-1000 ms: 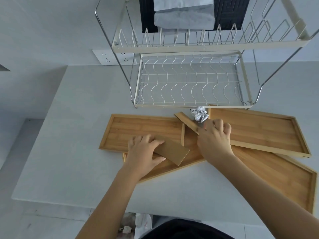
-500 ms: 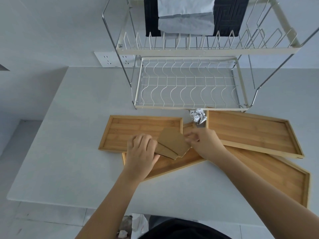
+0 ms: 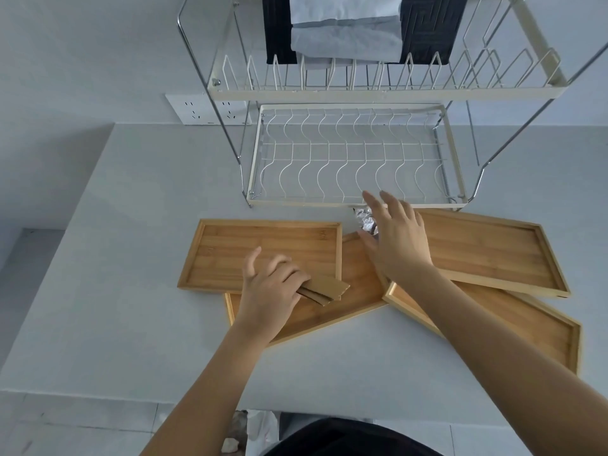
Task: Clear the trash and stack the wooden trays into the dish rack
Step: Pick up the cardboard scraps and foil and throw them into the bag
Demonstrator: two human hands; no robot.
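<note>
The left hand [image 3: 269, 291] is closed on a small bundle of cardboard strips [image 3: 324, 290], fingers curled over them and thumb lifted, holding them low over the near edge of the left wooden tray [image 3: 230, 251]. That tray lies partly on top of a second tray [image 3: 358, 284], which runs at an angle beneath both hands. To the right, the right hand [image 3: 396, 238] is spread open and holds nothing, fingers reaching forward. Just under its fingertips sits a crumpled ball of foil [image 3: 364, 218], wedged between the tray corners and the front rail of the dish rack [image 3: 355, 203]. Past the right hand lies a third tray [image 3: 487, 251], overlapping a fourth tray [image 3: 526, 320] that juts toward the table [image 3: 131, 199] edge.

The step in hand looks like gathering the last piece of trash. To do it well, the right hand should drop its fingertips around the foil from above and pinch it clear instead of sweeping it, since a push could drive it under the rack's rail. The left hand needs to keep its grip firm so the strips do not fan out. The rack's lower shelf, directly beyond the right hand, stands bare and ready; its upper tier holds folded cloths [image 3: 345, 31].
</note>
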